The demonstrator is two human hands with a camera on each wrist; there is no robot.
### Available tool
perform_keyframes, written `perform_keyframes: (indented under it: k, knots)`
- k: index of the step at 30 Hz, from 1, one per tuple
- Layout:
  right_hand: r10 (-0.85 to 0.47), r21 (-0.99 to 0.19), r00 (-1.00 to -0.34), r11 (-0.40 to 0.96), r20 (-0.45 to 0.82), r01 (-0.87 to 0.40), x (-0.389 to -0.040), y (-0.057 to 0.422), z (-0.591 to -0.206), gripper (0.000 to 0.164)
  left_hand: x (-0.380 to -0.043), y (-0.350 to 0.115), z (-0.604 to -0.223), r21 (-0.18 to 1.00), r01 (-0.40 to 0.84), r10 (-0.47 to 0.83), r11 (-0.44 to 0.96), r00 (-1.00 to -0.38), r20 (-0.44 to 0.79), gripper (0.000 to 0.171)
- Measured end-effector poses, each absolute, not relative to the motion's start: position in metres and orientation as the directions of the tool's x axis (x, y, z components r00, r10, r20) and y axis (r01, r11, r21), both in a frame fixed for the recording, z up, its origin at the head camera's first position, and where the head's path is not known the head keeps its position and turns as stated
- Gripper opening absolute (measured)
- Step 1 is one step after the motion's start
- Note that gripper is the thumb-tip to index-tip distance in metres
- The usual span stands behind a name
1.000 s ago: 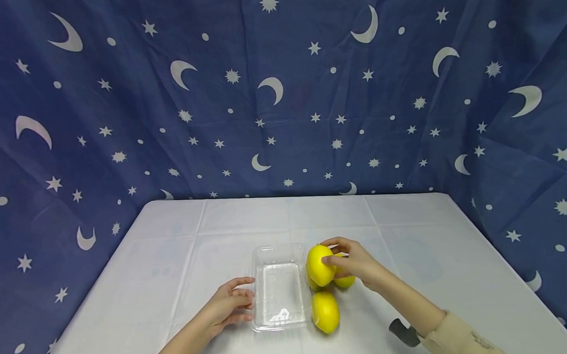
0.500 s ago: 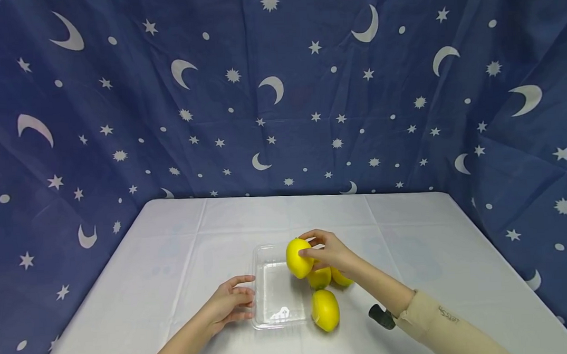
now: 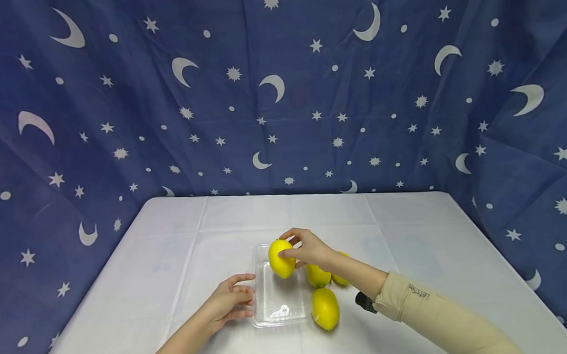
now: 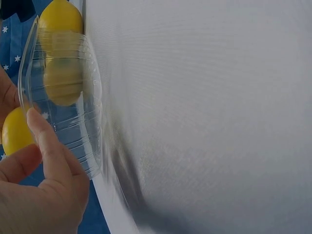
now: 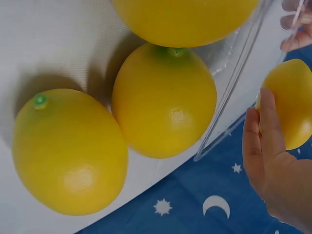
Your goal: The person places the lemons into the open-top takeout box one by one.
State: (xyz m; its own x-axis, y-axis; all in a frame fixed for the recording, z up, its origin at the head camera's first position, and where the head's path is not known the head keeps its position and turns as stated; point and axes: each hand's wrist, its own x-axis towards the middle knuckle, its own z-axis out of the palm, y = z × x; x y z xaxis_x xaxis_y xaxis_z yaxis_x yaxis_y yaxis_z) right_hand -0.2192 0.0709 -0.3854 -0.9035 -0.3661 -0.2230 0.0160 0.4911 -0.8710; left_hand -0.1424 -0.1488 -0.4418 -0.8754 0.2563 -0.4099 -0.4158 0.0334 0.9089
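Observation:
A yellow lemon (image 3: 280, 262) is pinched between the thumb and fingers of my right hand (image 3: 311, 248), held over the far half of a clear plastic tray (image 3: 281, 310). My left hand (image 3: 229, 302) rests its fingertips against the tray's left side, its fingers loosely extended. In the left wrist view, the index finger (image 4: 45, 134) lies along the tray's ribbed wall. Just right of the tray sit three more lemons: a near one (image 3: 325, 309), a middle one (image 3: 318, 277) and a far one (image 3: 340, 280) partly hidden behind my right forearm.
A white cloth (image 3: 173, 256) covers the table. Behind it hangs a blue curtain (image 3: 308, 91) printed with moons and stars. A small black device (image 3: 365, 302) sits by the right sleeve cuff. The three lemons stand close along the tray's right edge.
My right hand has lifted the lemon from beside the tray and carried it left, over the tray. The left hand and the other lemons have stayed in place.

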Motion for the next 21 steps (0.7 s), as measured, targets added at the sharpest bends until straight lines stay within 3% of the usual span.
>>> perform_keyframes:
  k: [14, 21]
  knots:
    - [-0.435, -0.817, -0.882, 0.567, -0.183, -0.110, -0.219, 0.049, -0.398, 0.041, -0.142, -0.149, -0.442, 0.912, -0.410, 0.274, 0.034, -0.873, -0.403, 0.053]
    - [-0.419, -0.791, -0.886, 0.603, -0.198, -0.108, -0.218, 0.043, -0.407, 0.041, -0.144, -0.148, -0.441, 0.910, -0.413, 0.279, 0.028, -0.871, -0.404, 0.053]
